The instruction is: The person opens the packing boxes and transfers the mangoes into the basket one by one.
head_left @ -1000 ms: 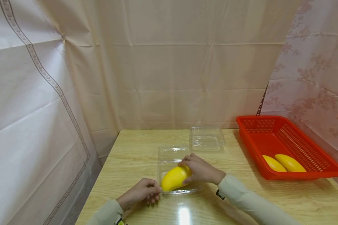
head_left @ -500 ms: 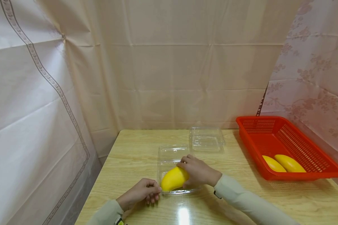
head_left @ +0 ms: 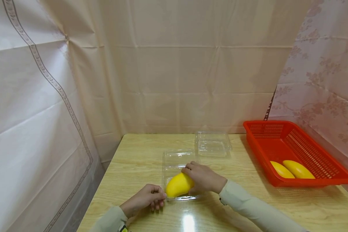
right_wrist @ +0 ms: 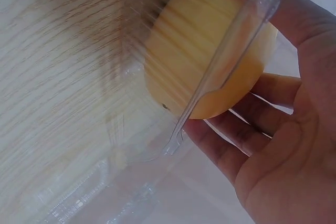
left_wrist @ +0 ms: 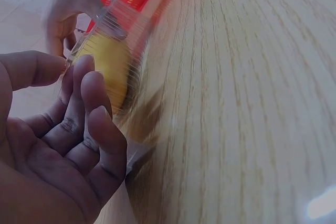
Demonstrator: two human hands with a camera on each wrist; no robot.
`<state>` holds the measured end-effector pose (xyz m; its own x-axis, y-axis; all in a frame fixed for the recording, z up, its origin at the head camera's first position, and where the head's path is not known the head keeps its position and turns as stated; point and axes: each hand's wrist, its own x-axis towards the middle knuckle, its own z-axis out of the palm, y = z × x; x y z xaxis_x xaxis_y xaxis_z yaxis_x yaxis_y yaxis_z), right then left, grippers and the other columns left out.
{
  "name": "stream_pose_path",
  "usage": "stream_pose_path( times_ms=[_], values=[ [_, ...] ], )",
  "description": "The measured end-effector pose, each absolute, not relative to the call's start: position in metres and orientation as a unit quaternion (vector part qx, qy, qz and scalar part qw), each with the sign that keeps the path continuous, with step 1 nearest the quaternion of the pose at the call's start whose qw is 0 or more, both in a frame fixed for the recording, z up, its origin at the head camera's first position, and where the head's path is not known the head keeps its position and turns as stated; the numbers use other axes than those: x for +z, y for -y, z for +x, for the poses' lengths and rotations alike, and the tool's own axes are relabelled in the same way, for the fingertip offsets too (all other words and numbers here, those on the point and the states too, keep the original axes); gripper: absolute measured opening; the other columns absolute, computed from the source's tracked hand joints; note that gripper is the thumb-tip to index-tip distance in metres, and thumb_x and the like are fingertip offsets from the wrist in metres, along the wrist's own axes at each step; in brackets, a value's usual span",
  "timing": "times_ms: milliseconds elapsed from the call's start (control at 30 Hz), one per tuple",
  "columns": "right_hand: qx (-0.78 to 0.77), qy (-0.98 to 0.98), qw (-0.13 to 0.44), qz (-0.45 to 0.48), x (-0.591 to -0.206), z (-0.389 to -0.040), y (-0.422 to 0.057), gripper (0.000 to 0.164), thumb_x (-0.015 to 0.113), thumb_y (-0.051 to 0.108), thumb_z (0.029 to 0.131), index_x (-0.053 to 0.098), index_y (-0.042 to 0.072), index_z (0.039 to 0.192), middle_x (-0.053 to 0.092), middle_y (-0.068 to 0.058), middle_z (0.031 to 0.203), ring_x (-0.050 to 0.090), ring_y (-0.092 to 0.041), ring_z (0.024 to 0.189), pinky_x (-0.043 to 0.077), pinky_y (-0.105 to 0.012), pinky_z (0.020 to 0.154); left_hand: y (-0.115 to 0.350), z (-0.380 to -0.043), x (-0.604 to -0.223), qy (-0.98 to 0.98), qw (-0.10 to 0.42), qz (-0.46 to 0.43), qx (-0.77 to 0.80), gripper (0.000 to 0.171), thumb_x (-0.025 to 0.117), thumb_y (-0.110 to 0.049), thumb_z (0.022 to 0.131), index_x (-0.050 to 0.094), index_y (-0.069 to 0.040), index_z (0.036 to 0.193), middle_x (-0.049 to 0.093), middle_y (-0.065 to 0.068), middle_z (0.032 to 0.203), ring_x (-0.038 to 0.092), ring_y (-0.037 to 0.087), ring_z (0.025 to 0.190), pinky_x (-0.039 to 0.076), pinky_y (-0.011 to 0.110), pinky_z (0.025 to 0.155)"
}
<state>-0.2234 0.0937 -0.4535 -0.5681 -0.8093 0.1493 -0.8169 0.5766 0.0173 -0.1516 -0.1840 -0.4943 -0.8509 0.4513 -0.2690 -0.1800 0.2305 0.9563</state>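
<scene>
A yellow mango (head_left: 179, 185) lies in the near half of an unfolded clear plastic clamshell box (head_left: 178, 158). My right hand (head_left: 204, 178) grips the mango's right end, thumb on the near side and fingers over the far side; the right wrist view shows the mango (right_wrist: 210, 40) behind the box wall, with the hand (right_wrist: 289, 129) around it. At the box's near left corner, my left hand (head_left: 146, 197) pinches the rim between thumb and forefinger. In the left wrist view the other fingers of that hand (left_wrist: 63, 135) are bent and hold nothing.
A red plastic basket (head_left: 274, 146) stands on the right of the wooden table (head_left: 139, 161), with two mangoes (head_left: 298, 169) at its near end. Another clear box (head_left: 213, 145) sits at the back. Cloth sheets (head_left: 177, 71) hang behind and on both sides.
My right hand has shifted slightly left with the mango, which sits a little further left in the box. The left hand has stayed at the corner.
</scene>
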Motion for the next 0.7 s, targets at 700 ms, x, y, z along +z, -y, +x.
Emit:
stream_pose_path(
  times_ms=[700],
  values=[
    [0.018, 0.878, 0.098, 0.468, -0.4594, -0.2236, -0.0936, 0.08, 0.091, 0.054, 0.065, 0.061, 0.01, 0.125, 0.057, -0.003, 0.113, 0.053, -0.018, 0.099, 0.055, -0.032, 0.082, 0.184, -0.1524, -0.4937, -0.745, 0.257, 0.085, 0.61, 0.032, 0.067, -0.025, 0.101, 0.067, 0.007, 0.097, 0.071, 0.007, 0.081, 0.06, 0.012, 0.062, 0.047, 0.023, 0.053]
  ],
)
